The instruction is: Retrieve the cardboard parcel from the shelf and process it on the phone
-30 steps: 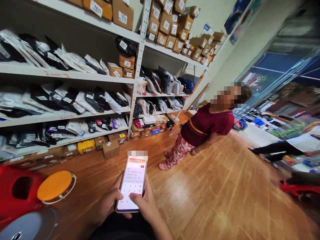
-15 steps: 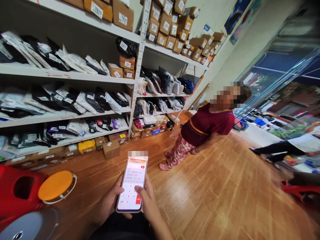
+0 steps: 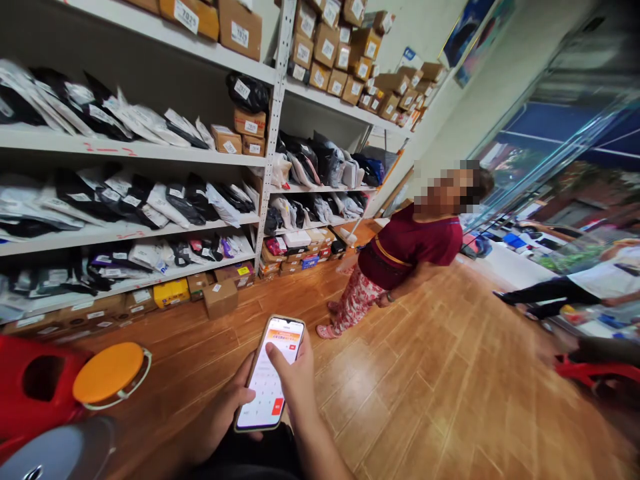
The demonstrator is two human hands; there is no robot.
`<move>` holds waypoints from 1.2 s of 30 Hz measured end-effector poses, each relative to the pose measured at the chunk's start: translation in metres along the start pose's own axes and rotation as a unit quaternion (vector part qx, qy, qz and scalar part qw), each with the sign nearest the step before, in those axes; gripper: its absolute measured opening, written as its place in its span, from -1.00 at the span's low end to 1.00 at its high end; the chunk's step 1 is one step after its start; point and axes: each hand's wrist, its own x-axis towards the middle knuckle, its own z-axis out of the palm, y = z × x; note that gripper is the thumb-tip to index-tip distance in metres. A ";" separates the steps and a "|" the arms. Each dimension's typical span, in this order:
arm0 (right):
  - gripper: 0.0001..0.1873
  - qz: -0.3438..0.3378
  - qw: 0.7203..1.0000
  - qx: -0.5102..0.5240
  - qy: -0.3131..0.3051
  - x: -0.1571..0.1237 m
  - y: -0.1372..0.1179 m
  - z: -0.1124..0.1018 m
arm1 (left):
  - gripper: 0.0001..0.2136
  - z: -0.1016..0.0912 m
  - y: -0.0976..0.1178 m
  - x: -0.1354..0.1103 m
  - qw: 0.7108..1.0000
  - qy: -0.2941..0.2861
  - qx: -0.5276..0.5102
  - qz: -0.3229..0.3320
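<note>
Far left: white shelving (image 3: 200, 157) carries labelled parcels (image 3: 163, 203). Near left: an orange round seat (image 3: 107, 373) stands beside a red plastic item (image 3: 20, 393). Near centre: the left hand (image 3: 227, 408) is closed around the left edge of the phone (image 3: 264, 385), thumb at the keypad. The phone is tilted, top end leaning right. The right hand (image 3: 300, 387) grips the right edge, thumb over the upper screen; thumb contact cannot be confirmed. Step in hand, as judged: on-screen entry. Any further tap calls for firm left-hand support and a free right thumb. Far right of the phone: a standing person (image 3: 413, 247).
</note>
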 end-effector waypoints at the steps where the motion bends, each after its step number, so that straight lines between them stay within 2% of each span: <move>1: -0.57 0.000 1.000 -0.007 -0.001 0.000 0.000 0.000 | -0.07 0.003 0.002 -0.001 1.000 0.007 0.007 0.001; 3: -0.58 -0.001 1.000 0.005 0.006 -0.001 0.001 0.000 | -0.09 0.007 0.004 -0.003 1.000 0.011 0.007 0.002; 6: -0.63 0.018 0.997 0.081 0.009 -0.003 0.000 0.001 | -0.09 0.008 0.004 -0.002 1.000 0.008 -0.015 0.003; 9: -0.63 0.047 0.992 0.118 -0.017 -0.005 -0.004 -0.003 | -0.06 0.004 0.000 -0.001 0.999 0.005 -0.051 -0.004; 12: -0.60 0.062 0.991 0.097 -0.067 -0.007 -0.010 -0.012 | -0.08 0.001 0.001 -0.003 0.996 0.000 -0.090 -0.006; 16: -0.53 0.065 0.987 0.036 -0.142 -0.010 -0.011 -0.025 | -0.21 0.002 0.012 -0.010 0.992 -0.014 -0.128 0.000; 22: -0.52 0.053 0.986 0.005 -0.155 -0.013 -0.004 -0.030 | -0.19 0.000 0.012 -0.010 0.990 -0.007 -0.142 -0.003; 26: -0.67 0.045 0.991 0.027 -0.119 -0.009 -0.005 -0.021 | -0.07 -0.002 0.006 -0.008 0.992 0.020 -0.123 -0.014; 30: -0.50 0.059 0.995 0.053 -0.058 -0.004 -0.004 -0.009 | 0.03 -0.003 0.004 -0.004 0.996 0.016 -0.092 -0.012; 36: -0.44 0.032 0.997 0.063 0.006 -0.006 0.000 -0.005 | -0.08 -0.001 0.003 -0.003 0.994 0.001 -0.111 -0.016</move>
